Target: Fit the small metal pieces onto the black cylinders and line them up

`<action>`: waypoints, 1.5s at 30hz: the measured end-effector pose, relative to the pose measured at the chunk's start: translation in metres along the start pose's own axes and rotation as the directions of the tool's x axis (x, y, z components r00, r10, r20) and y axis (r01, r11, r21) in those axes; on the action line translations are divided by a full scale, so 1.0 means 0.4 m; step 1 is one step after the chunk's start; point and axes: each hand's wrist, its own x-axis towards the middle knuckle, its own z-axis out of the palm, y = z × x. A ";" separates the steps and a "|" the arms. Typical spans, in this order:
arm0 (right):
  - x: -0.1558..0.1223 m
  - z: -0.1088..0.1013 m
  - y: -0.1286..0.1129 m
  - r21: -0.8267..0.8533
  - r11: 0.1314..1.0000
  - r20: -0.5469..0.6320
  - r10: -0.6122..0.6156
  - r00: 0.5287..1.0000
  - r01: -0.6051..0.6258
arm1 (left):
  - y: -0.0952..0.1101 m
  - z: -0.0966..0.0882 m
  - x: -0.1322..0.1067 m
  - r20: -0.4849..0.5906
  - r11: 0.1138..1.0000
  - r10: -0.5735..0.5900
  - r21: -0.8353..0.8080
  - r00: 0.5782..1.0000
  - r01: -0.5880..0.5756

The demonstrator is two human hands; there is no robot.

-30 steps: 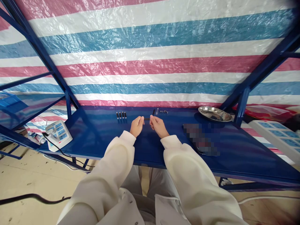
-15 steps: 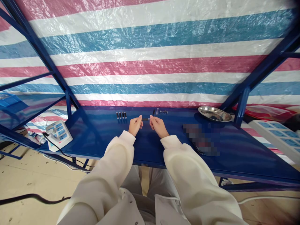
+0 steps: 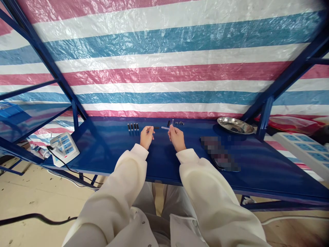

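Note:
My left hand (image 3: pixel 146 136) pinches a thin black tube (image 3: pixel 156 128) that points right. Opposite it, my right hand (image 3: pixel 177 138) is closed on a slim clear tube (image 3: pixel 165 128) pointing left. The two tips face each other with a small gap between them, above the blue table. Just beyond my right hand lie a short black tube (image 3: pixel 168 123), another clear tube (image 3: pixel 172 121) and several small shiny metal pieces (image 3: pixel 179 123). Several black cylinders with pale ends (image 3: pixel 133 127) stand in a row beyond my left hand.
A round metal dish (image 3: pixel 235 125) sits at the back right of the blue table (image 3: pixel 102 147). A blurred dark phone-like object (image 3: pixel 219 153) lies right of my hands. White power strips (image 3: pixel 64 149) are at both sides. A striped sheet (image 3: pixel 164 72) hangs behind.
Half a second ago the black tube spanned the space between my hands. Now it is apart from the clear tube, which shows in my right hand, and that hand has shifted slightly right.

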 end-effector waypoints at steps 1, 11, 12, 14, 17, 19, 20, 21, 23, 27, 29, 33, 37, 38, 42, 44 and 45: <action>0.001 0.000 0.000 0.009 1.000 -0.034 -0.002 0.999 0.002 | -0.001 -0.001 0.000 0.013 1.000 0.001 0.008 1.000 -0.001; 0.001 0.016 -0.005 0.015 0.998 0.137 -0.058 0.989 0.056 | 0.003 0.006 -0.010 0.262 0.999 0.032 -0.035 0.965 -0.024; 0.000 0.016 -0.005 0.020 0.999 0.159 -0.048 0.986 0.046 | 0.003 0.005 -0.010 0.251 0.999 0.037 -0.036 0.967 -0.028; -0.002 0.016 -0.005 0.018 0.999 0.184 -0.038 0.982 0.035 | 0.002 0.003 -0.008 0.226 0.999 0.047 -0.028 0.973 -0.042; -0.003 0.014 -0.006 -0.004 0.999 0.207 -0.043 0.977 0.044 | -0.002 0.002 -0.006 0.191 0.998 0.064 -0.006 0.979 -0.064; -0.004 0.012 -0.009 -0.015 0.998 0.222 -0.056 0.973 0.061 | -0.003 0.002 -0.005 0.176 0.997 0.076 0.012 0.981 -0.079; -0.004 0.012 -0.010 -0.017 0.998 0.233 -0.061 0.970 0.067 | -0.003 0.002 -0.005 0.170 0.996 0.081 0.023 0.982 -0.086; -0.004 0.012 -0.011 -0.017 0.997 0.251 -0.063 0.966 0.070 | -0.003 0.002 -0.005 0.166 0.995 0.084 0.035 0.983 -0.091; -0.004 0.013 -0.012 -0.005 0.998 0.298 -0.060 0.953 0.064 | -0.003 0.002 -0.006 0.165 0.993 0.087 0.061 0.982 -0.098; -0.003 0.018 -0.008 0.022 0.999 0.373 -0.050 0.926 0.045 | -0.002 0.001 -0.008 0.184 0.989 0.099 0.092 0.978 -0.118; -0.004 0.020 -0.003 0.010 0.999 0.396 -0.049 0.917 0.049 | -0.004 0.001 -0.008 0.186 0.988 0.098 0.096 0.978 -0.117; -0.007 0.025 0.010 -0.058 0.996 0.395 -0.044 0.918 0.073 | -0.011 0.003 -0.006 0.160 0.991 0.086 0.083 0.983 -0.100; 0.017 0.012 0.023 -0.149 0.984 0.294 -0.047 0.955 0.094 | -0.013 0.005 -0.006 0.119 0.995 0.069 0.067 0.991 -0.078; 0.031 0.004 0.026 -0.188 0.978 0.248 -0.040 0.968 0.088 | -0.012 0.005 -0.006 0.111 0.995 0.063 0.065 0.992 -0.070; 0.099 -0.035 0.038 -0.382 0.924 0.138 0.050 0.989 0.007 | -0.006 0.007 -0.009 0.120 0.995 0.045 0.085 0.992 -0.055; 0.130 -0.049 0.044 -0.489 0.872 0.113 0.086 0.990 -0.020 | -0.003 0.011 -0.012 0.146 0.994 0.039 0.098 0.988 -0.053; 0.142 -0.054 0.048 -0.540 0.841 0.100 0.094 0.991 -0.025 | -0.001 0.013 -0.013 0.157 0.993 0.039 0.102 0.987 -0.055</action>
